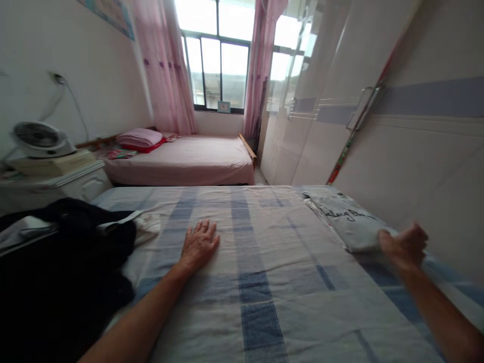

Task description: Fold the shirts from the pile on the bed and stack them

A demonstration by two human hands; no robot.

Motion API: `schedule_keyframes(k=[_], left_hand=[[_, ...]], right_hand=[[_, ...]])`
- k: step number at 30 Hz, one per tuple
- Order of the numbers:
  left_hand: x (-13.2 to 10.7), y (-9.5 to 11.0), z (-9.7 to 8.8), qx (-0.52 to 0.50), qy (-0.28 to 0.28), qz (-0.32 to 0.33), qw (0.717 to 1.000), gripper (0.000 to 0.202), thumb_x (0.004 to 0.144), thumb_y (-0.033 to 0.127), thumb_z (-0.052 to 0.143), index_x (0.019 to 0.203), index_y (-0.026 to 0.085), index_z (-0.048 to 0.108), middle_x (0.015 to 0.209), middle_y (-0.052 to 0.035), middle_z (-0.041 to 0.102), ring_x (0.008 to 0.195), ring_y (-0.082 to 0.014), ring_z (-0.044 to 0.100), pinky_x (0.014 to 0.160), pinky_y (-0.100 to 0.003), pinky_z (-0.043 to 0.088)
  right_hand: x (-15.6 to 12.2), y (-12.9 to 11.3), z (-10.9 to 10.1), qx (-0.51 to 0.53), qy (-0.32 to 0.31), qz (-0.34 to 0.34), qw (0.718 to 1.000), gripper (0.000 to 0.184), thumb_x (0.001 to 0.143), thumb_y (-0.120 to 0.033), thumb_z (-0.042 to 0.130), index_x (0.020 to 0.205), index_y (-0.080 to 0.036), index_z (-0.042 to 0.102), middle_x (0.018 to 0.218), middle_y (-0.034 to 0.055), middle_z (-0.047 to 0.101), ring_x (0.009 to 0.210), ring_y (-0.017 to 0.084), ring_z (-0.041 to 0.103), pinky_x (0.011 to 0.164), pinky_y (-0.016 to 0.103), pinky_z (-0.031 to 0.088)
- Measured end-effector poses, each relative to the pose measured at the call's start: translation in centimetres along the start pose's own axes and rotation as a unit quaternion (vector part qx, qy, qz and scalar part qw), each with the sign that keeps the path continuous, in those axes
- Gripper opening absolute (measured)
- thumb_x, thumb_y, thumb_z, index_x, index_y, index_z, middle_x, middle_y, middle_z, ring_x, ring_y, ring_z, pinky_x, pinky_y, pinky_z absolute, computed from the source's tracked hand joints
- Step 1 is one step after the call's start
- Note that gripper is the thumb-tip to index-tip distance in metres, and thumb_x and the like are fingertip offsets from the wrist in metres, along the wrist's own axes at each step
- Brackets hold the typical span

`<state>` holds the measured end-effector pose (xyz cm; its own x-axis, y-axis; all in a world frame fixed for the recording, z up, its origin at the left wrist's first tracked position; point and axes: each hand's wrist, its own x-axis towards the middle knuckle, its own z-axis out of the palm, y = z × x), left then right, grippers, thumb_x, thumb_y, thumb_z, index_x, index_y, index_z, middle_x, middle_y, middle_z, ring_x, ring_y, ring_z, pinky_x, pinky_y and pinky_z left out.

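My left hand (200, 243) lies flat on the striped bedsheet (260, 312), palm down, fingers a little spread, with nothing in it. At the right side of the bed is a folded light grey shirt (346, 222) with dark script lettering. Beside its near right corner is my right hand (404, 246), slightly blurred, with fingers curled in and the thumb towards the shirt. I see nothing held in those fingers; whether the thumb touches the cloth I cannot tell. A heap of dark clothes (68, 272) with some white pieces lies left of my left arm.
White wardrobe doors (423, 166) stand along the right side of the bed. On the left, a fan (40, 138) rests on a box atop a white cabinet (85, 184). Beyond is a second bed (204, 161) with folded pink bedding (139, 137), below a curtained window (234, 65).
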<state>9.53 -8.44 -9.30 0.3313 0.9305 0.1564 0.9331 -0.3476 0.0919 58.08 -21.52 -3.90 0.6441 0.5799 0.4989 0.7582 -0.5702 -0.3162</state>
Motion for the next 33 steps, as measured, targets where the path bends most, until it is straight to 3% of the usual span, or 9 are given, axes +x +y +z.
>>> schedule_keyframes(k=[2, 5, 8, 13, 18, 23, 27, 30, 33], left_hand=[[-0.1, 0.1, -0.1, -0.014, -0.001, -0.005, 1.0, 0.05, 0.092, 0.039, 0.033, 0.138, 0.021, 0.043, 0.149, -0.0088, 0.035, 0.138, -0.026, 0.028, 0.111, -0.049, 0.021], [0.0, 0.0, -0.1, -0.03, -0.001, -0.012, 0.999, 0.05, 0.092, 0.041, 0.034, 0.138, 0.022, 0.042, 0.149, -0.0094, 0.035, 0.138, -0.0261, 0.027, 0.111, -0.049, 0.02], [0.0, -0.2, 0.0, -0.04, 0.001, -0.007, 0.999, 0.051, 0.092, 0.043, 0.034, 0.139, 0.023, 0.04, 0.149, -0.0096, 0.034, 0.139, -0.0262, 0.026, 0.112, -0.05, 0.018], [0.1, -0.4, 0.2, -0.058, -0.009, -0.009, 0.998, 0.055, 0.091, 0.049, 0.033, 0.141, 0.024, 0.037, 0.151, -0.0088, 0.031, 0.139, -0.0276, 0.023, 0.112, -0.053, 0.015], [0.1, -0.3, -0.6, -0.062, -0.007, -0.003, 0.998, 0.055, 0.09, 0.05, 0.036, 0.138, 0.023, 0.042, 0.149, -0.0092, 0.034, 0.138, -0.0276, 0.027, 0.111, -0.052, 0.019], [-0.1, -3.0, -5.2, 0.004, 0.028, -0.064, 0.998, 0.036, 0.086, 0.04, 0.049, 0.114, 0.021, 0.061, 0.121, -0.0094, 0.06, 0.118, -0.026, 0.049, 0.106, -0.046, 0.027], [-1.3, -7.9, -10.8, 0.055, 0.098, -0.185, 0.976, 0.037, 0.089, 0.03, 0.042, 0.114, 0.007, 0.056, 0.119, -0.0229, 0.053, 0.117, -0.0365, 0.045, 0.098, -0.054, 0.029], [-3.1, -11.7, -14.0, 0.119, 0.16, -0.291, 0.936, 0.039, 0.084, 0.036, 0.05, 0.112, 0.011, 0.057, 0.12, -0.0202, 0.053, 0.115, -0.0361, 0.045, 0.095, -0.053, 0.033], [-4.8, -14.5, -15.4, 0.135, 0.168, -0.378, 0.9, 0.045, 0.079, 0.041, 0.055, 0.113, 0.012, 0.058, 0.122, -0.0208, 0.053, 0.115, -0.0365, 0.045, 0.091, -0.052, 0.039]], right_hand=[[-1.1, -3.4, 0.9, 0.047, 0.008, -0.038, 0.998, 0.068, 0.083, -0.044, 0.033, 0.14, -0.006, 0.032, 0.137, 0.0266, 0.041, 0.128, 0.037, 0.04, 0.103, 0.045, 0.036], [-4.3, -8.8, 3.5, 0.091, -0.101, -0.2, 0.97, 0.063, 0.086, -0.049, 0.029, 0.138, -0.013, 0.037, 0.143, 0.0165, 0.039, 0.134, 0.029, 0.034, 0.111, 0.041, 0.028], [-7.6, -12.3, 6.5, 0.033, -0.172, -0.28, 0.944, 0.06, 0.089, -0.05, 0.024, 0.138, -0.019, 0.041, 0.148, 0.0116, 0.037, 0.137, 0.029, 0.03, 0.11, 0.049, 0.026], [-8.0, -13.2, 10.4, -0.058, -0.222, -0.315, 0.921, 0.063, 0.088, -0.05, 0.021, 0.14, -0.022, 0.041, 0.15, 0.0088, 0.035, 0.136, 0.03, 0.031, 0.107, 0.054, 0.026], [-6.1, -14.1, 11.3, -0.058, -0.247, -0.294, 0.922, 0.067, 0.086, -0.053, 0.023, 0.14, -0.019, 0.042, 0.148, 0.013, 0.036, 0.134, 0.033, 0.035, 0.103, 0.058, 0.029], [-7.4, -15.8, 10.7, -0.059, -0.225, -0.234, 0.944, 0.067, 0.087, -0.051, 0.017, 0.14, -0.017, 0.043, 0.148, 0.0128, 0.037, 0.134, 0.035, 0.034, 0.105, 0.059, 0.026], [-8.2, -15.9, 10.5, -0.046, -0.202, -0.242, 0.948, 0.064, 0.088, -0.048, 0.019, 0.137, -0.019, 0.046, 0.146, 0.0119, 0.04, 0.132, 0.034, 0.036, 0.104, 0.056, 0.028], [-8.1, -15.6, 10.7, -0.041, -0.196, -0.245, 0.949, 0.063, 0.088, -0.048, 0.019, 0.137, -0.019, 0.047, 0.146, 0.0117, 0.04, 0.132, 0.034, 0.036, 0.105, 0.056, 0.028], [-8.1, -15.7, 10.6, -0.041, -0.203, -0.238, 0.949, 0.064, 0.089, -0.048, 0.019, 0.137, -0.016, 0.046, 0.147, 0.012, 0.039, 0.132, 0.033, 0.036, 0.106, 0.055, 0.026]])
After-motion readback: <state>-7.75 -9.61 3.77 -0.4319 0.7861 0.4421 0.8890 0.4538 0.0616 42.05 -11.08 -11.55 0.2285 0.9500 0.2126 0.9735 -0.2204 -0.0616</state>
